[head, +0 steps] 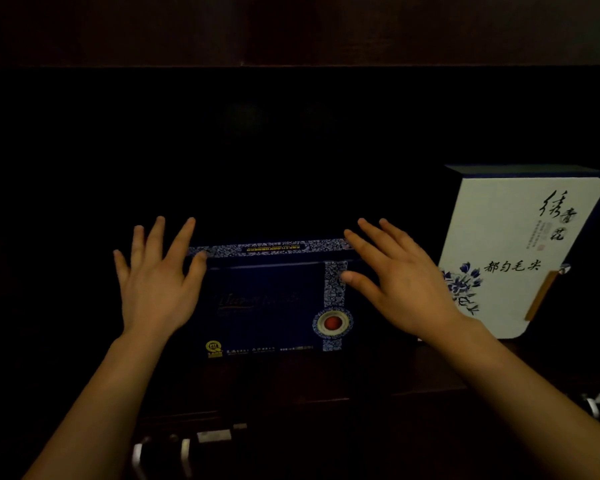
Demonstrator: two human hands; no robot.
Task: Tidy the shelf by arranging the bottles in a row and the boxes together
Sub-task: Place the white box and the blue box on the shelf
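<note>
Left hand [156, 282] and right hand [400, 282] both spread flat, fingers straight and apart, one at each end of the dark navy rectangular cardboard gift box [274, 299] with blue-white patterned trim and a red round seal; whether palms actually touch the box ends, cannot tell, too dim. Nothing gripped by either hand. Navy box stands on the dark wooden shelf [291, 386], front face to camera, mid-shelf. White rounded-corner box [520, 237] with black calligraphy and a blue flower stands near, to its right, gap between them partly hidden by right hand. No bottles visible, shelf interior too dark. Likely step: squeeze the navy box from both ends and slide it right next to the white one. Do it with even pressure both sides, keep base flat on shelf, pull right hand out before boxes meet.
</note>
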